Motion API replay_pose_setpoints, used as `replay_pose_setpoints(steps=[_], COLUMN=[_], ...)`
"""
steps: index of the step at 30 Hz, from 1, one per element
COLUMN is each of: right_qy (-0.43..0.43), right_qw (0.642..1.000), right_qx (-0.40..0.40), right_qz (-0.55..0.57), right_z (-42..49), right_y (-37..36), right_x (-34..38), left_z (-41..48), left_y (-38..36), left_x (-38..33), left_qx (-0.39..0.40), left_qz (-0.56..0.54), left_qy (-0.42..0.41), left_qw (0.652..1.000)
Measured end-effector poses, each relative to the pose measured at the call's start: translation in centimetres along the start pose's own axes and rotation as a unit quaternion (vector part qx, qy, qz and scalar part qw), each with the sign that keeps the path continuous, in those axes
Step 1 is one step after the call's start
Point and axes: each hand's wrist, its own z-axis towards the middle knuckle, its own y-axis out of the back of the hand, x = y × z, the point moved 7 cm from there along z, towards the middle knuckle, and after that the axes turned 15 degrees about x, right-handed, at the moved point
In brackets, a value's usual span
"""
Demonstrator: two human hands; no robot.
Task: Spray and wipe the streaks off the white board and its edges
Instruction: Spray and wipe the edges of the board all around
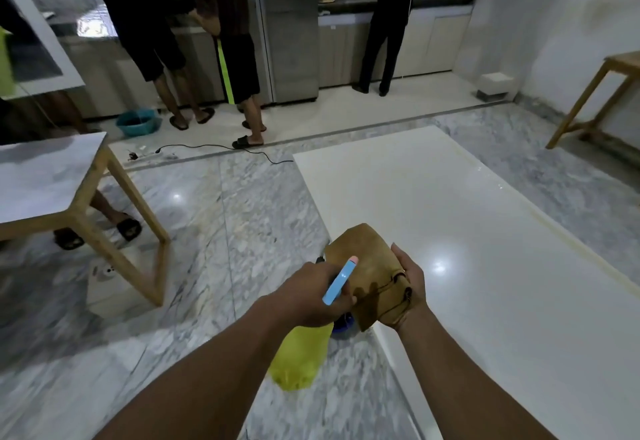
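On the marble floor [214, 231] ahead of you, to your right, lies the white board [467, 231], flat, w/ a yellowish streak running along its far right edge. Your left hand [308, 295] is wrapped tight round the neck of a yellow spray bottle [299, 358], its light-blue trigger [339, 283] sticking up past your fingers. Your right hand [408, 283] is half open, cupping a tan cloth [370, 273] held just above the board's near left edge.

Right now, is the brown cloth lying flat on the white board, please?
No, the brown cloth is held up in the right hand above the white board, while the left hand grips the spray bottle.
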Motion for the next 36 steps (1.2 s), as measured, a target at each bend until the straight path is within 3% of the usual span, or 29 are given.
replay_pose_setpoints(steps=[16, 21, 25, 27, 28, 30, 32, 33, 35, 36], right_qy=[0.022, -0.03, -0.055, -0.036, -0.022, 0.025, 0.019, -0.018, -0.078, -0.082], right_qw=[0.995, 0.978, 0.922, 0.87, 0.828, 0.709, 0.603, 0.535, 0.364, 0.312], right_qx=[-0.095, -0.185, -0.27, -0.277, -0.265, -0.223, -0.161, -0.128, -0.098, -0.103], right_qz=[0.015, -0.093, -0.272, -0.406, -0.494, -0.668, -0.781, -0.835, -0.923, -0.941], right_z=[25.7, 34.8, 43.3, 48.7, 52.5, 57.2, 62.3, 64.4, 67.7, 68.1], right_y=[-6.2, -4.8, -3.0, -3.2, -3.4, -4.3, -2.5, -0.8, 3.0, 3.8], right_x=[-2.2, -0.2, 4.8, 8.1, 9.7, 11.5, 11.0, 9.7, 7.1, 6.2], left_z=[9.2, 12.8, 16.5, 18.9, 20.6, 21.9, 23.6, 24.3, 26.3, 27.1], left_y=[18.6, 23.3, 25.8, 27.8, 29.0, 30.6, 31.6, 31.9, 32.6, 32.8], left_x=[21.0, 26.0, 29.1, 31.3, 32.9, 34.6, 36.6, 37.4, 39.5, 40.3], left_qx=[0.073, 0.028, 0.03, 0.026, 0.023, 0.005, -0.006, -0.006, -0.01, -0.011], left_qz=[0.026, -0.017, -0.026, -0.034, -0.038, -0.035, -0.039, -0.039, -0.044, -0.05], left_qy=[0.037, 0.03, 0.025, 0.033, 0.041, 0.05, 0.056, 0.06, 0.07, 0.076], left_qw=[0.996, 0.999, 0.999, 0.999, 0.998, 0.998, 0.998, 0.997, 0.997, 0.996])
